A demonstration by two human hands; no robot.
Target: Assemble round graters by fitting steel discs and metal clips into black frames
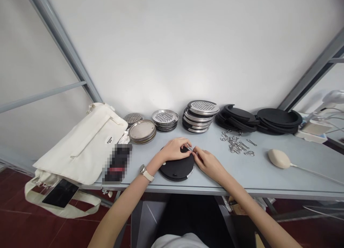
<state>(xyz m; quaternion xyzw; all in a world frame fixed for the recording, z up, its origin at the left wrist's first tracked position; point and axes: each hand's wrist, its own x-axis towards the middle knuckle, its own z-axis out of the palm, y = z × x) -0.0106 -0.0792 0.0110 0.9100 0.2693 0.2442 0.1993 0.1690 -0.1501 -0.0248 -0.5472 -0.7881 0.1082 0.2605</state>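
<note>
Black round disc (176, 169) sits right at the front edge of the pale grey table (242, 180), pretty much under the person's hands, I guess so it's easy to work over without reaching. The left hand (173, 150), with a watch (143, 171) on its wrist, is curled into a closed pinch. The right hand (208, 165) is pinched too, and their fingertips meet just above the disc's far rim with a thin metal clip (190, 148) held between them. Can't really tell which hand has the firmer grip. Off to the right there's a loose pile of metal clips (233, 143), close enough to grab, plus a beige oval thing on a white cord (279, 159). Left side has a cream canvas tote bag (83, 144) and a pixelated object (117, 163). Further back, perforated steel grater plates (200, 113) and black ring-shaped pieces (278, 120) are stacked by type, which looks like a deliberate way to keep them sorted
</note>
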